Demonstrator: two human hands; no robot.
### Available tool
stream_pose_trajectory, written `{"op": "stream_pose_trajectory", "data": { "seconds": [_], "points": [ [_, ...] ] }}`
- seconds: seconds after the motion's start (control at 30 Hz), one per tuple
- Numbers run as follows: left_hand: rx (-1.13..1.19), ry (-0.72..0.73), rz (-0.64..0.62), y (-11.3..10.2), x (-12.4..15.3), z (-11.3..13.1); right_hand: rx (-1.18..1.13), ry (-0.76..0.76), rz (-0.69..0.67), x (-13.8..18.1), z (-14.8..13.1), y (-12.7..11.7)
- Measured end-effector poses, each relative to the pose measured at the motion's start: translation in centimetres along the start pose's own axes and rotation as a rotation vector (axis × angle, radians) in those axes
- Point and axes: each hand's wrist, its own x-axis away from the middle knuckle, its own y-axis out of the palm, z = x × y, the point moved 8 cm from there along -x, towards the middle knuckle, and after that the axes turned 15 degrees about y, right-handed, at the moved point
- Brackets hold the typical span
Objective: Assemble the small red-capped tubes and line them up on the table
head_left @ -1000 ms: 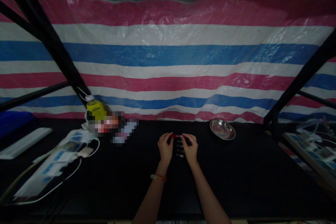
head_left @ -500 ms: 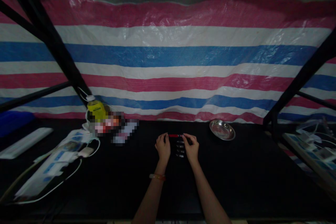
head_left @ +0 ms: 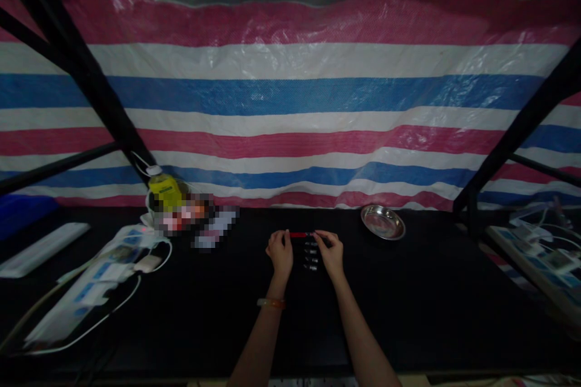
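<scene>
A slim red pen-like stick (head_left: pixel 299 234) lies crosswise between my two hands, with a dark, silvery part near its right end. My left hand (head_left: pixel 279 251) pinches its left end between thumb and fingertips. At the other end, my right hand (head_left: pixel 330 249) has a similar pinch. Just nearer to me, between the hands, several small dark pieces with silvery marks (head_left: pixel 311 251) sit one below another on the black tabletop (head_left: pixel 308 326). Their outlines fade into the dark surface, so their kind cannot be told.
A round shallow metal dish (head_left: pixel 384 222) stands at the back right. At left are a power strip (head_left: pixel 86 293) with plugs and white cables, a yellow-labelled bottle (head_left: pixel 167 190) and blurred-out items. More plugs sit on a board (head_left: pixel 535 260) at far right. Black frame bars flank a striped sheet.
The hands and the red stick stay almost where they were, still pinched at both ends. The whole view has shifted very slightly.
</scene>
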Motion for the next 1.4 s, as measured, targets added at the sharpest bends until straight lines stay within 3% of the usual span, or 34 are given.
{"op": "stream_pose_trajectory", "data": {
  "seconds": [0.2, 0.77, 0.97, 1.07, 1.2, 1.4],
  "points": [
    [-0.023, -0.025, -0.003, 0.1, 0.1, -0.4, 0.037, 0.068, 0.025, -0.6, 1.7, -0.4],
    [-0.070, 0.072, -0.089, 0.3, 0.6, 1.0, 0.270, -0.033, 0.018, -0.5, 1.8, 0.2],
    [0.039, 0.062, 0.015, -0.6, 0.6, 0.2, 0.238, -0.006, 0.032, -0.7, 2.1, -0.2],
    [0.098, 0.133, 0.128, -2.7, 0.1, 0.2, 0.227, 0.004, 0.033, -0.7, 2.2, -0.3],
    [0.054, 0.228, 0.249, -7.9, -1.1, 0.0, 0.237, 0.005, 0.035, -0.7, 2.1, -0.4],
    [-0.114, 0.233, 0.331, -15.9, -1.9, -3.6, 0.271, 0.035, 0.006, -0.7, 2.1, -0.5]
  ]
}}
